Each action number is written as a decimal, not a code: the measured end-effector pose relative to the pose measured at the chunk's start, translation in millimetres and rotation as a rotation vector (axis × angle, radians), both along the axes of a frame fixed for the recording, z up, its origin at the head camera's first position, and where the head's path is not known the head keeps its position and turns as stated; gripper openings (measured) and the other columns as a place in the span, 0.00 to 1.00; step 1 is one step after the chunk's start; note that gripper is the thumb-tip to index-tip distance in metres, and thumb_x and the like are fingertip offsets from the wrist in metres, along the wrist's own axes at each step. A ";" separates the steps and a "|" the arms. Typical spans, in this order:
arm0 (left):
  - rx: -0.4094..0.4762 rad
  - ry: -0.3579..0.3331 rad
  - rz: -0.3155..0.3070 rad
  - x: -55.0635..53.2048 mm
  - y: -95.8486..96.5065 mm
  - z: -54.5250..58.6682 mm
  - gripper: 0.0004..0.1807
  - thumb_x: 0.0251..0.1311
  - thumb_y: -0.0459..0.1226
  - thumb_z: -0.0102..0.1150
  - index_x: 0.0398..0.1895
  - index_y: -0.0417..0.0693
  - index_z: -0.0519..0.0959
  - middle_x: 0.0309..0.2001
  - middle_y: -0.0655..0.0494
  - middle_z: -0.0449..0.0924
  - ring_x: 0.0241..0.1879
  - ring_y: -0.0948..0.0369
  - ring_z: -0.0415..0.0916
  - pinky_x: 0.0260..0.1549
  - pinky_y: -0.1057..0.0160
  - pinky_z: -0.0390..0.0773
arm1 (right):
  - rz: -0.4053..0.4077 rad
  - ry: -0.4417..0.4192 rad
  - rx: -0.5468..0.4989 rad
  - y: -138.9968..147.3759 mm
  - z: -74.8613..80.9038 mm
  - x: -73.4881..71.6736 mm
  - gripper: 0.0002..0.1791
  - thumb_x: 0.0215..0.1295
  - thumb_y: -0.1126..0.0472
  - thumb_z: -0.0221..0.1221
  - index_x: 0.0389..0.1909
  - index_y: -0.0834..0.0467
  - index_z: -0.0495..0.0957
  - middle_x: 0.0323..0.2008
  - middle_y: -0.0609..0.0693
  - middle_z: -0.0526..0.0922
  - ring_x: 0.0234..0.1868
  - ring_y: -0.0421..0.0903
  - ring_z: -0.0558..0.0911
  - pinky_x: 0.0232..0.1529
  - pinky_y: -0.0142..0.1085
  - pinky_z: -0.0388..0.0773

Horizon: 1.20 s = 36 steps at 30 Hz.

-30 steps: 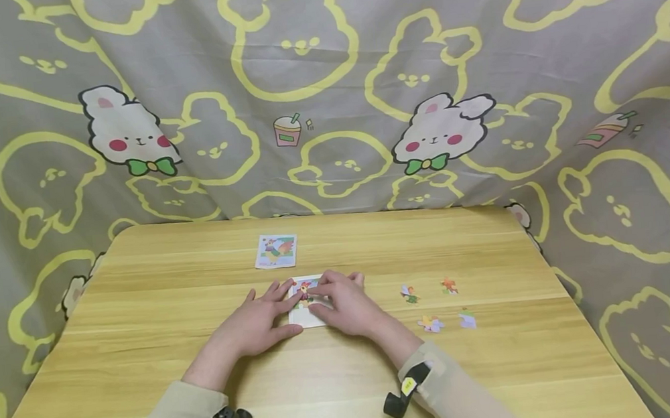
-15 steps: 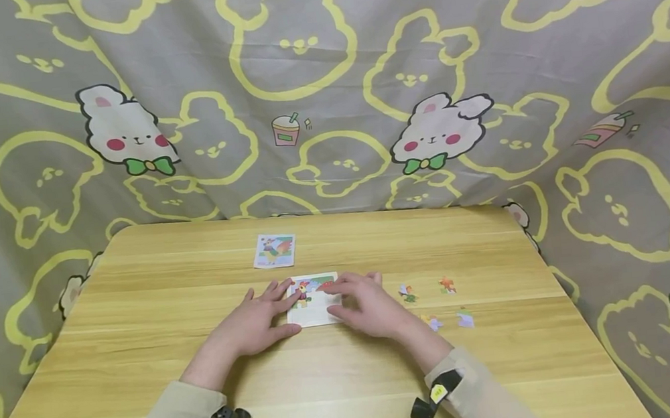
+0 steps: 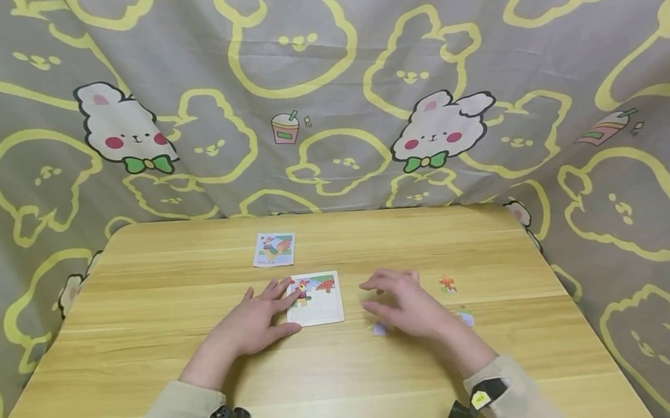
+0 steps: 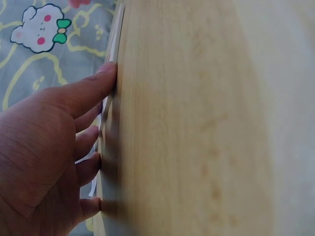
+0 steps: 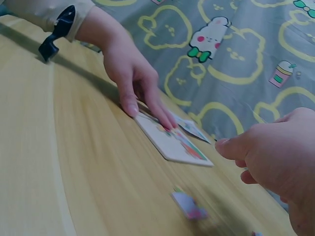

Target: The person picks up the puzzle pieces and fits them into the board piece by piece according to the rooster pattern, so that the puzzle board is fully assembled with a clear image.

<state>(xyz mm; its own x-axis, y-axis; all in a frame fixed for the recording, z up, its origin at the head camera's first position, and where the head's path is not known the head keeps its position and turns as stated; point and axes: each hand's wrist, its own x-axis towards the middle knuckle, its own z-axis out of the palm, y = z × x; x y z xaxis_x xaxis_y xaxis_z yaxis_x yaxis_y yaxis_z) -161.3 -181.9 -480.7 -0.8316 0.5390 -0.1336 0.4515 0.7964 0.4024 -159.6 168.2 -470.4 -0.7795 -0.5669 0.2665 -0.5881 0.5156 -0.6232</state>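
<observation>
A white puzzle board point(image 3: 324, 311) lies in the middle of the table, with joined picture pieces point(image 3: 303, 287) along its upper and left parts. My left hand point(image 3: 261, 318) rests with spread fingers on its left side, the thumb at the lower corner. My right hand point(image 3: 405, 303) is to the right of the board, fingers loosely bent and nothing seen between them. Beneath its thumb lies a lilac puzzle piece point(image 3: 379, 329), also blurred in the right wrist view point(image 5: 189, 205). An orange piece point(image 3: 447, 283) and a lilac-green piece point(image 3: 467, 319) lie further right.
A small picture card point(image 3: 274, 249) of a colourful bird lies behind the board. The wooden table point(image 3: 165, 272) ends at a grey curtain point(image 3: 326, 115) with yellow outlines and rabbits. Each wrist wears a black camera strap point(image 3: 477, 400).
My right hand has left the board and moved right, over the loose pieces. This uncovers the board's red upper-right piece and a lilac piece on the table. My left hand stays put.
</observation>
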 end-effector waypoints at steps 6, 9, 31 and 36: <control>-0.001 -0.005 0.004 -0.5 0.1 1.0 0.41 0.73 0.59 0.60 0.82 0.53 0.66 0.85 0.49 0.50 0.82 0.42 0.47 0.74 0.28 0.44 | -0.040 -0.017 0.028 20.6 -0.5 1.2 0.21 0.71 0.57 0.70 0.60 0.61 0.84 0.52 0.51 0.85 0.49 0.51 0.81 0.51 0.48 0.53; -0.001 -0.005 0.005 -0.4 0.0 1.6 0.41 0.73 0.59 0.61 0.82 0.53 0.66 0.85 0.49 0.50 0.82 0.42 0.47 0.74 0.28 0.44 | -0.053 -0.026 0.048 29.2 -1.7 1.7 0.22 0.71 0.56 0.70 0.61 0.61 0.84 0.53 0.51 0.85 0.49 0.51 0.81 0.52 0.47 0.55; 0.002 -0.005 0.008 0.4 0.7 1.8 0.41 0.72 0.60 0.61 0.82 0.53 0.66 0.85 0.50 0.50 0.82 0.42 0.48 0.74 0.28 0.44 | -0.235 -0.095 0.165 81.5 -22.3 -4.8 0.24 0.65 0.54 0.75 0.59 0.60 0.84 0.48 0.46 0.80 0.45 0.46 0.75 0.47 0.49 0.49; 0.010 -0.008 0.011 1.0 1.3 2.1 0.41 0.72 0.59 0.61 0.81 0.53 0.67 0.84 0.49 0.51 0.82 0.42 0.48 0.74 0.28 0.44 | -0.238 -0.138 0.150 83.6 -24.8 -7.5 0.22 0.66 0.54 0.74 0.58 0.57 0.84 0.48 0.46 0.79 0.44 0.47 0.74 0.47 0.49 0.48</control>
